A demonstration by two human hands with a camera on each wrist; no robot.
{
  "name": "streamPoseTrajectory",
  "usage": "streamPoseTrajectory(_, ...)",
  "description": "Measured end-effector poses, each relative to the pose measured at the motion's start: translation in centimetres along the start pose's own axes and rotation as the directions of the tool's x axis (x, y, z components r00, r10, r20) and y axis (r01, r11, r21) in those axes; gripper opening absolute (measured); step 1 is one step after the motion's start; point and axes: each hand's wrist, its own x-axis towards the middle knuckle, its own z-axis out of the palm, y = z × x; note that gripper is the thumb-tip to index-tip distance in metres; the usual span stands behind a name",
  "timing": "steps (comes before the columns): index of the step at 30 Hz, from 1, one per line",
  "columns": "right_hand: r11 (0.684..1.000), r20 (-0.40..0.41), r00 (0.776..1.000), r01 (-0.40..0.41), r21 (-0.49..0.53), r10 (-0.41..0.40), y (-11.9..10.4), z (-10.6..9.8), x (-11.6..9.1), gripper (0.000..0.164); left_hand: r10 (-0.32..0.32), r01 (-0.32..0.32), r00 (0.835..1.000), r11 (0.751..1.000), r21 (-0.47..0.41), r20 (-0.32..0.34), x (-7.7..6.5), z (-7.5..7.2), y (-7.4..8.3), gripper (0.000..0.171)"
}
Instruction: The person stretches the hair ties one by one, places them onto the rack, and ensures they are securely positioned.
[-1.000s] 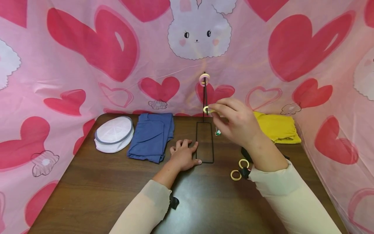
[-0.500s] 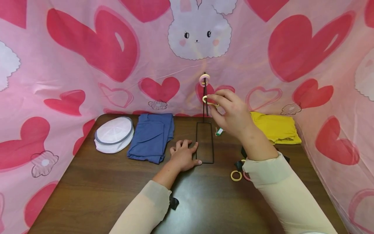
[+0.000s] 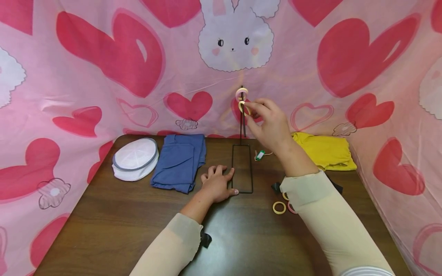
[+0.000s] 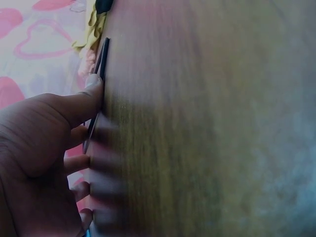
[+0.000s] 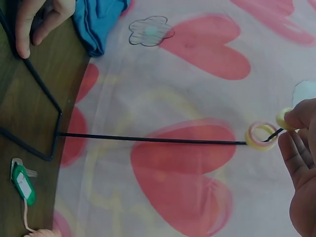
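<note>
A black wire stand point(image 3: 252, 168) has a rectangular base on the table and a tall upright with a sloping arm at its top. My left hand point(image 3: 216, 186) rests at the base's left side, fingers spread and thumb on the wire. With thumb and fingertips, my right hand point(image 3: 271, 124) pinches a yellow ring point(image 3: 239, 107), which is around the sloping arm. Just beyond it, pink and yellow rings point(image 5: 250, 134) hang together where arm and upright meet. In the right wrist view the held yellow ring point(image 5: 282, 118) is partly hidden by the fingers.
Yellow point(image 3: 274, 209) and pink point(image 3: 291, 207) rings lie beneath the right forearm, partly hidden. A green key tag point(image 3: 260, 155) sits right of the base. Blue folded cloth point(image 3: 177, 161) and a white round fabric item point(image 3: 134, 153) lie left, yellow cloth point(image 3: 324, 151) right.
My right hand has moved the yellow ring up along the sloping arm, away from its free end towards the hanging rings. My left hand has stayed on the base.
</note>
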Motion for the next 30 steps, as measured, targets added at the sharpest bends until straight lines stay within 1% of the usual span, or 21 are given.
streamPoseTrajectory(5,0.993,-0.050,0.994,-0.089,0.081,0.093,0.9,0.9,0.4,0.028,-0.001,0.001,1.000,1.000,-0.006,-0.005,0.0,0.0,-0.1,0.086)
streamPoseTrajectory(7,0.989,-0.070,0.990,-0.115,0.097,0.122,1.1,1.3,0.5,0.027,-0.002,0.002,1.000,1.000,-0.009,-0.006,-0.1,0.0,-0.2,0.086)
streamPoseTrajectory(14,0.980,-0.139,0.975,-0.154,0.128,0.171,1.9,2.5,1.1,0.026,0.004,-0.004,1.000,1.000,-0.007,-0.004,0.0,0.0,-0.2,0.086)
streamPoseTrajectory(17,0.974,-0.156,0.967,-0.181,0.139,0.202,2.2,2.7,1.3,0.027,0.007,-0.007,1.000,1.000,-0.007,-0.001,0.0,0.1,0.0,0.086)
streamPoseTrajectory(21,0.965,-0.159,0.959,-0.208,0.162,0.234,2.4,2.7,1.2,0.028,0.007,-0.007,1.000,1.000,-0.015,0.004,0.0,0.1,0.1,0.086)
streamPoseTrajectory(27,0.967,-0.163,0.961,-0.198,0.157,0.223,2.2,2.3,0.6,0.030,0.004,-0.003,1.000,1.000,-0.013,0.005,0.0,-0.1,0.1,0.086)
streamPoseTrajectory(30,0.967,-0.142,0.962,-0.214,0.140,0.234,2.1,2.1,0.3,0.031,0.001,-0.001,1.000,1.000,-0.011,0.003,0.0,0.0,0.1,0.086)
